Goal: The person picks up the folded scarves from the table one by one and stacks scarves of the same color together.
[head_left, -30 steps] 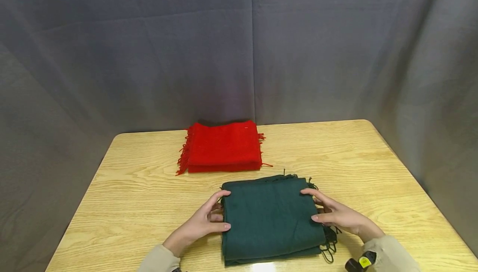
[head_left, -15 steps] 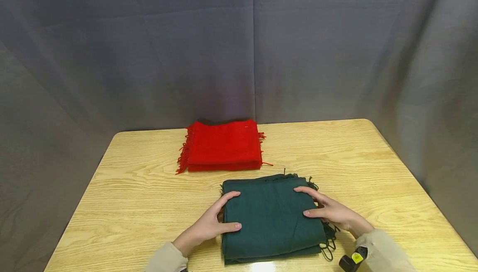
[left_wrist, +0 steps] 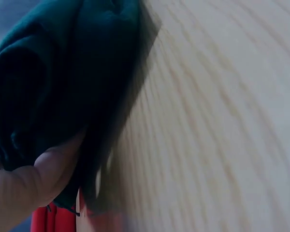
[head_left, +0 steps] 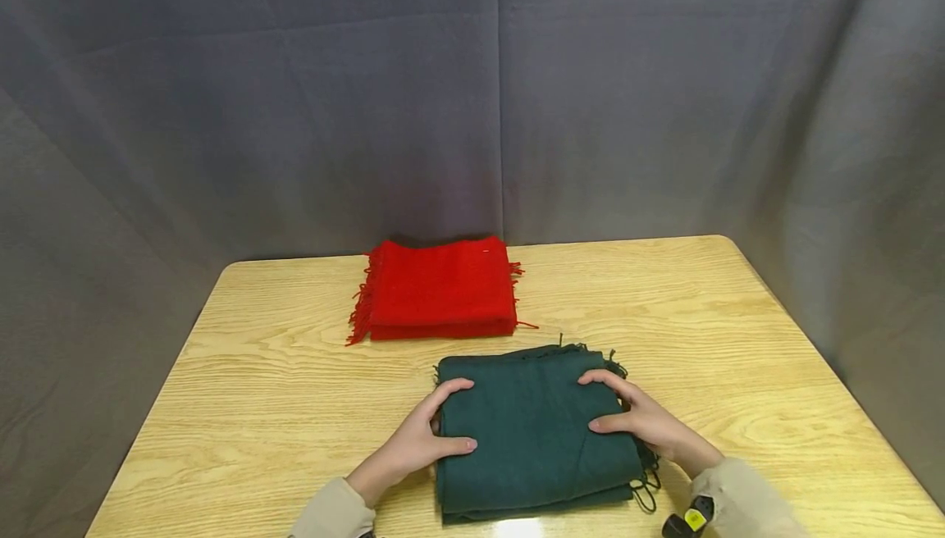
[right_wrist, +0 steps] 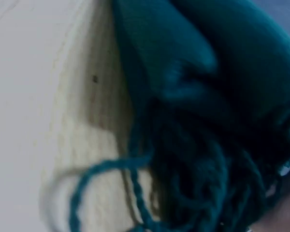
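Observation:
A dark green folded scarf (head_left: 535, 431) with knotted fringe lies near the front of the table in the head view. From its left side my left hand (head_left: 417, 444) grips it, thumb and forefinger on the top layer and the other fingers hidden at the edge. In the left wrist view, fingers of the left hand (left_wrist: 34, 183) reach under the scarf (left_wrist: 87, 58). My right hand (head_left: 650, 423) holds the opposite, fringed side, its thumb and forefinger also on top. Tangled fringe (right_wrist: 198, 164) fills the right wrist view, where only a blurred bit of the right hand (right_wrist: 282, 215) shows.
A red folded scarf (head_left: 443, 288) with fringe lies behind the green one, toward the table's back edge. The wooden table (head_left: 280, 382) has grey curtains (head_left: 369, 111) behind it and at both sides.
Both hands have moved inward over the green scarf's sides, so thumbs and forefingers reach farther onto its top. The right hand has slid left most recently. The red scarf stays put.

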`<state>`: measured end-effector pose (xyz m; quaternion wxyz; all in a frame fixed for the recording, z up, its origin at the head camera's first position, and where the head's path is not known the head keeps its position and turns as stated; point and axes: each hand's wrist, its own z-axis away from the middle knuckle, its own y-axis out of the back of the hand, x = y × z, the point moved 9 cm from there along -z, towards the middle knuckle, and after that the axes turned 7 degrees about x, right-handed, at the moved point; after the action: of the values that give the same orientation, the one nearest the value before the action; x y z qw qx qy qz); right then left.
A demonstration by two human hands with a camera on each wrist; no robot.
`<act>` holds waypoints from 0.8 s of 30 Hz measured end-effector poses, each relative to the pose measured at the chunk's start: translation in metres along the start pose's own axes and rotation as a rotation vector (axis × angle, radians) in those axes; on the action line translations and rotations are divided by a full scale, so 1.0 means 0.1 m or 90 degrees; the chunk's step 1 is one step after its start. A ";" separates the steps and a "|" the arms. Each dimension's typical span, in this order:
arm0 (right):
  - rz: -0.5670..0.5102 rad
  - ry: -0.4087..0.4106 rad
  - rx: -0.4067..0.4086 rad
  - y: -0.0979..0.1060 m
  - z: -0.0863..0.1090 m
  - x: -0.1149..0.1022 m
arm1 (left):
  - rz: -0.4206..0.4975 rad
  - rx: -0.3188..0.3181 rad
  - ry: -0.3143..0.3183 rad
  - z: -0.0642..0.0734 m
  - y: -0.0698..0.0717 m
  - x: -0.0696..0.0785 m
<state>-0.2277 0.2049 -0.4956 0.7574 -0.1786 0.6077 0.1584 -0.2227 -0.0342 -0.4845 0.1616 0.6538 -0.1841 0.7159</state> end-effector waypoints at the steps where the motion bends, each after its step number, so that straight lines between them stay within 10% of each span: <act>1: 0.009 0.005 0.014 0.01 -0.01 0.00 | 0.003 0.007 0.000 0.00 0.01 0.00; 24: 0.067 0.041 0.122 0.02 0.06 -0.17 | 0.016 0.038 -0.008 -0.02 0.06 0.16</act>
<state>-0.2271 0.2089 -0.4779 0.7418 -0.0781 0.6526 0.1333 -0.2286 -0.0393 -0.4686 0.1323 0.6603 -0.1719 0.7190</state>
